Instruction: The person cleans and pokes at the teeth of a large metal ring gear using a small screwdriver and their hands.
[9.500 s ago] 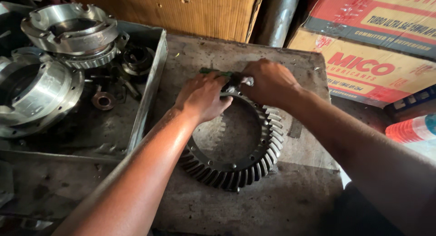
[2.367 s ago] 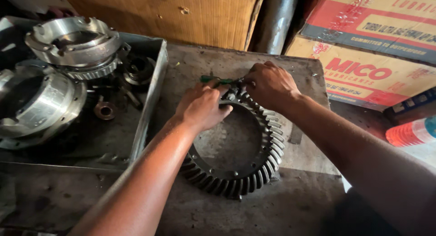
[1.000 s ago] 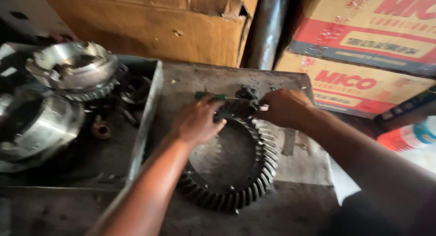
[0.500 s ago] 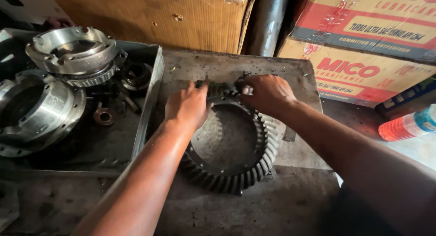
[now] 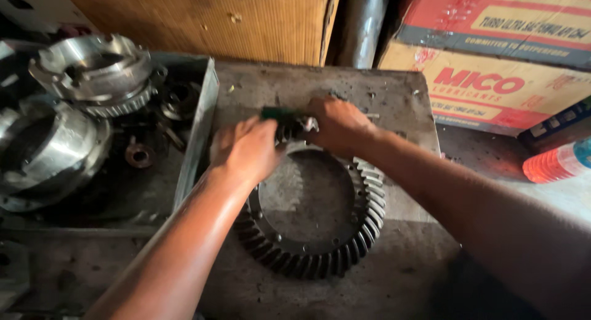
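A large dark ring gear (image 5: 345, 246) with slanted teeth lies flat on a grimy metal bench top (image 5: 394, 95). My left hand (image 5: 243, 150) rests on the gear's far left rim, fingers curled down onto it. At the gear's far edge my right hand (image 5: 335, 124) grips a small tool with a green handle (image 5: 277, 113) and a metal head. The tool's tip is hidden between my two hands.
A metal tray (image 5: 200, 123) on the left holds shiny differential housings (image 5: 92, 70), another housing (image 5: 43, 150) and small washers (image 5: 138, 155). Cardboard boxes (image 5: 492, 80) and a dark pipe (image 5: 363, 21) stand behind the bench. An orange bottle (image 5: 557, 163) lies at right.
Both hands have stayed at the gear's far rim, shifting slightly along it. The green-handled tool shows again between the hands. The camera has swayed a little.
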